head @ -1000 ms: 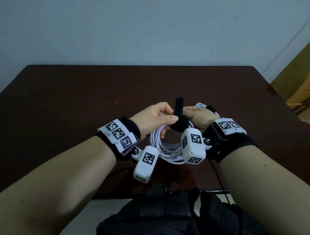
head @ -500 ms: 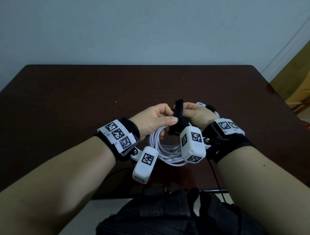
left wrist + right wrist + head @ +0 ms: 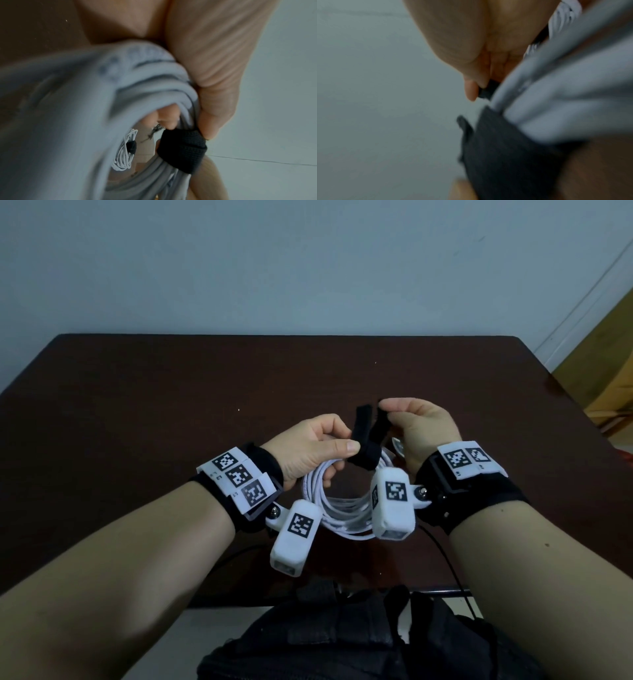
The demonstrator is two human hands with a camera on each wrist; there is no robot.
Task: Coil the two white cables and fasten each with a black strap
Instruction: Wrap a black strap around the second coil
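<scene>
Above the tabletop, left hand pinches coiled white cable and black strap; right hand pinches the strap's free end. Fastening step underway; next, wrap the end over and press.

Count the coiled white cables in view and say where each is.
2. One coil is held in both hands with a black strap around it; a second, already strapped coil lies beyond, in the left wrist view.

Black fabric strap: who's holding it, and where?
Right hand pinches the black fabric strap by one end; left hand grips it against the coiled white cable.
</scene>
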